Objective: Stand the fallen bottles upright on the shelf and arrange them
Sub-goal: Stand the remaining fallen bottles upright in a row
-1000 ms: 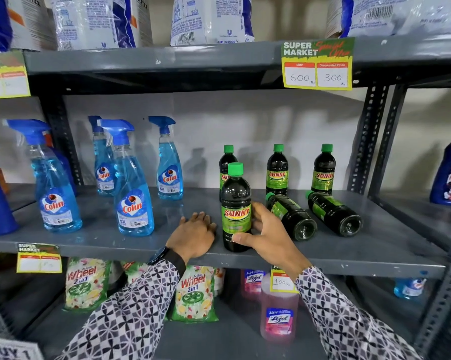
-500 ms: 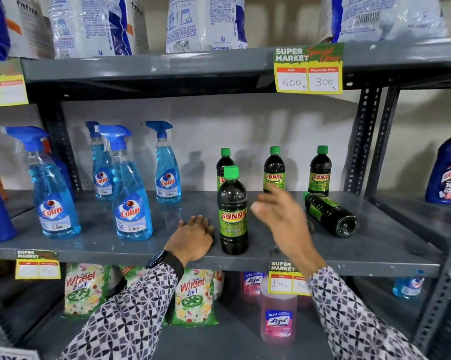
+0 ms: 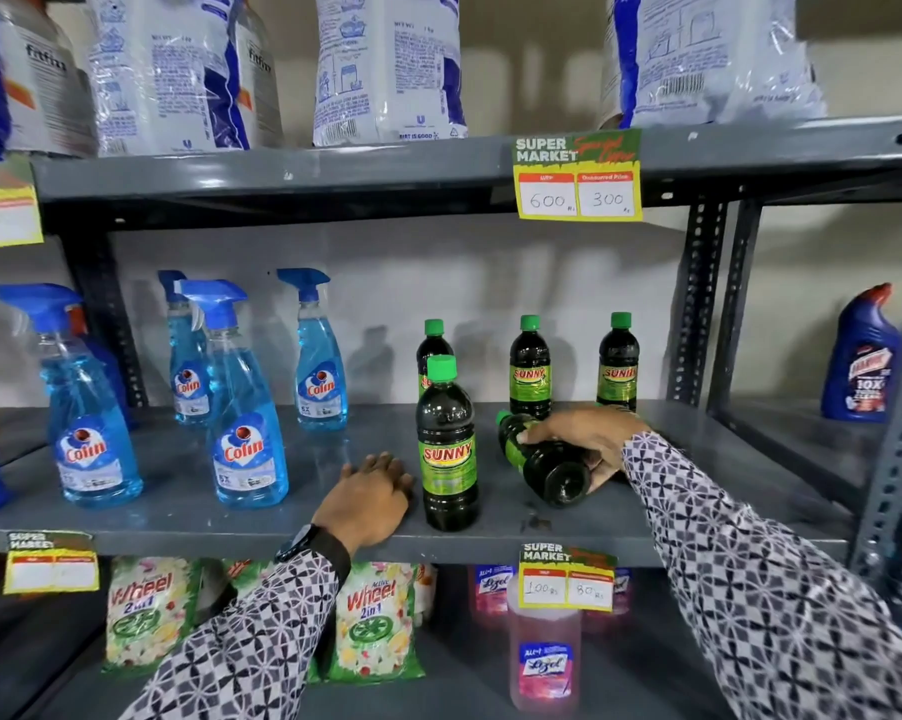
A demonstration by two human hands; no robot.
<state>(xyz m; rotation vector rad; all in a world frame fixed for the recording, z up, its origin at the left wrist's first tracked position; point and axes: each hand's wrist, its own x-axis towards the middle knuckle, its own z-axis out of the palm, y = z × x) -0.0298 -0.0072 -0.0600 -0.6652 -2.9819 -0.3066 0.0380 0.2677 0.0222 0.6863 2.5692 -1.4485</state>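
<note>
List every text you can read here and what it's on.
"SUNNY": front bottle
"Colin": spray bottles
"SUPER MARKET", "600", "300": top tag
"100", "80": lower tag
"Wheel 2in1": packets
"Lizol": pink bottle
"10X": blue bottle
Bag print: mostly too small.

four dark sunny bottles with green caps stand upright on the grey shelf (image 3: 189,517), one at the front (image 3: 448,449) just left of the right grip (image 3: 584,441), three behind (image 3: 530,367), while a fifth (image 3: 545,462) lies tipped under that grip.
</note>
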